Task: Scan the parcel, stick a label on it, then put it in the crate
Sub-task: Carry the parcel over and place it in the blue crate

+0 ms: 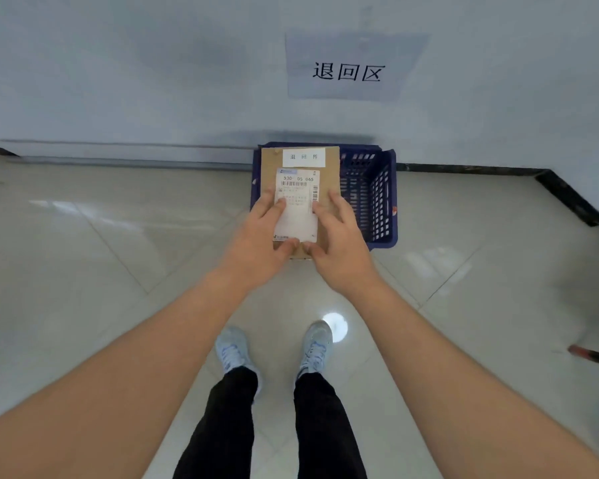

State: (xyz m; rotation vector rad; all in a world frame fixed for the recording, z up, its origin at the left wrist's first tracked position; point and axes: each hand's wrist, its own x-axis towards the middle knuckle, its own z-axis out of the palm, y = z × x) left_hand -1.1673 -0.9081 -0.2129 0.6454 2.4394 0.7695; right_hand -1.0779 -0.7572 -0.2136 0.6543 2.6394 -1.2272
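Observation:
A flat brown cardboard parcel (pixel 331 178) is held out over the left half of a dark blue slatted crate (pixel 377 202) that stands on the floor against the wall. On the parcel's top are a white shipping label with barcodes (pixel 298 202) and, at its far end, a small white sticker with printed characters (pixel 304 157). My left hand (pixel 256 247) grips the parcel's near left corner, fingers on the shipping label. My right hand (pixel 339 243) grips the near right side. The crate's inside left part is hidden by the parcel.
A paper sign with three large characters (pixel 348 69) hangs on the pale wall above the crate. Glossy floor tiles (pixel 118 236) spread around. My feet in light blue shoes (pixel 274 350) stand just short of the crate. A dark skirting corner (pixel 567 198) and a red-tipped object (pixel 592 356) lie to the right.

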